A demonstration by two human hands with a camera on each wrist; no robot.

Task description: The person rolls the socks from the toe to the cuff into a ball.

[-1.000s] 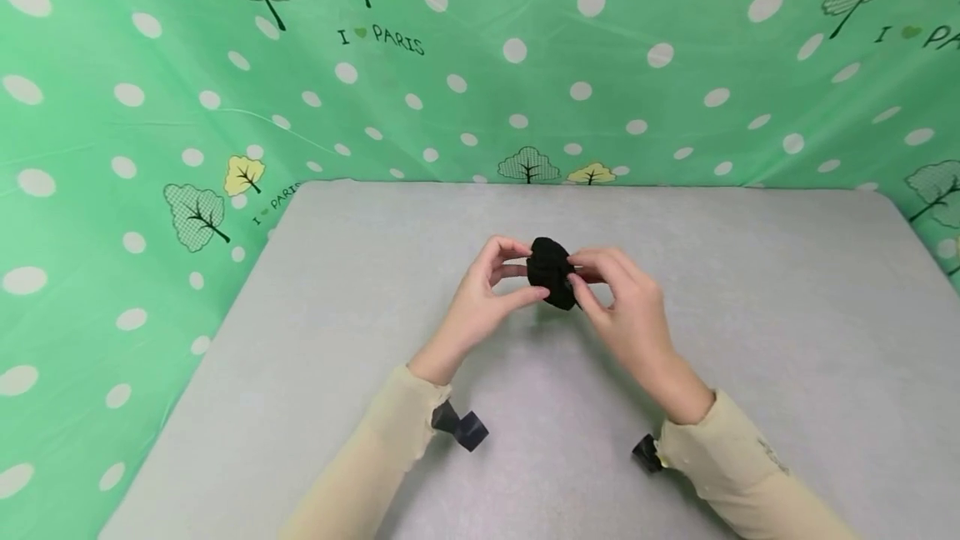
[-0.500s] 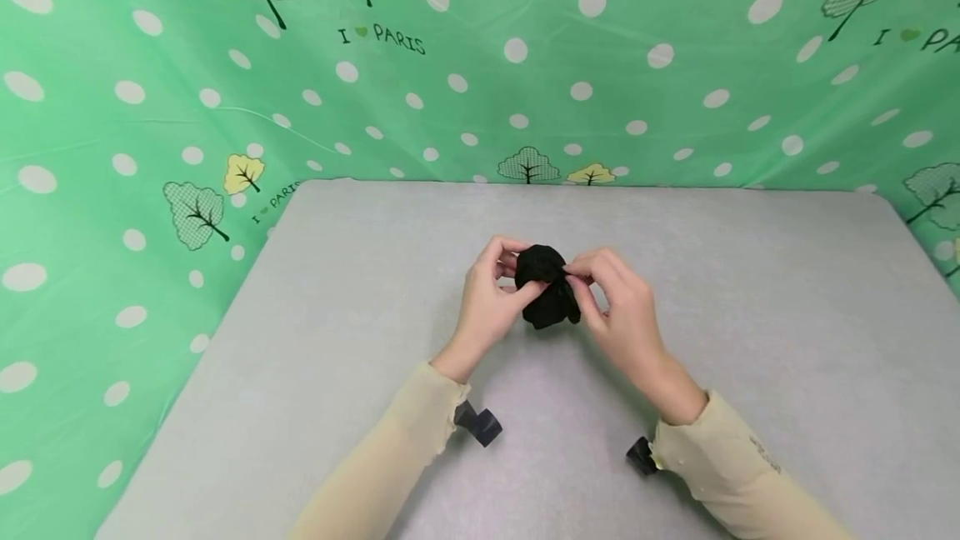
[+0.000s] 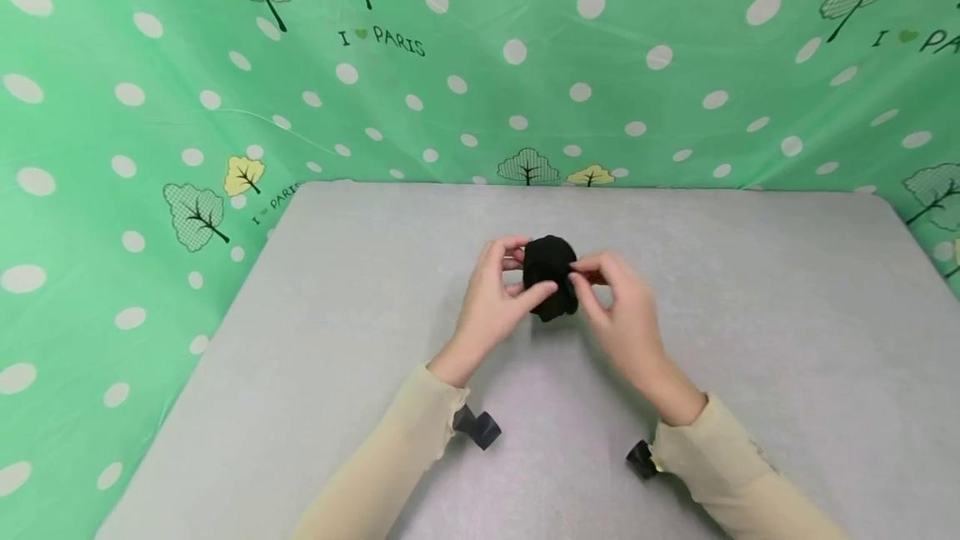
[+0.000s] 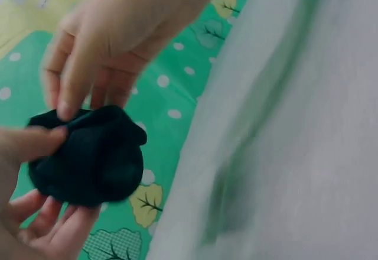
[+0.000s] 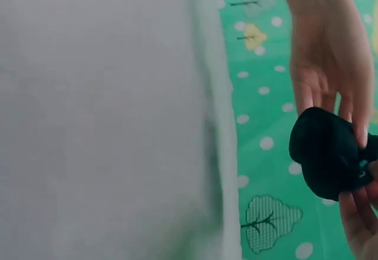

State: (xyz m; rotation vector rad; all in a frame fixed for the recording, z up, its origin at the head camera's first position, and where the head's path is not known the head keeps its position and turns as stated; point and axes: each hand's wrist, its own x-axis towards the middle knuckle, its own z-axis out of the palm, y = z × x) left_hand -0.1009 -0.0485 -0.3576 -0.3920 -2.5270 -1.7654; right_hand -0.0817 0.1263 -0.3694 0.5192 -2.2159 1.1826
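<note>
A bunched black cloth bundle (image 3: 550, 257), roundish and soft, is held above the grey table. My left hand (image 3: 487, 302) grips it from the left, thumb across the near face and fingers behind. At its right side my right hand (image 3: 626, 319) pinches an edge between thumb and fingertips. Seen from the left wrist, the bundle (image 4: 88, 159) shows a fold along its top, where the right hand's fingers meet it. In the right wrist view, the bundle (image 5: 325, 150) has a small pale mark near the right fingertips. What lies inside the folds is hidden.
The grey tabletop (image 3: 360, 273) has rounded far corners. Behind and to the left hangs a green curtain (image 3: 480, 73) with white dots and trees. Small black devices sit at the left cuff (image 3: 480, 427) and the right cuff (image 3: 642, 460).
The black bundle has turned in my hands and looks rounder and fuller than a second ago. It dipped toward me, then rose slightly. My left hand has shifted a little to the right.
</note>
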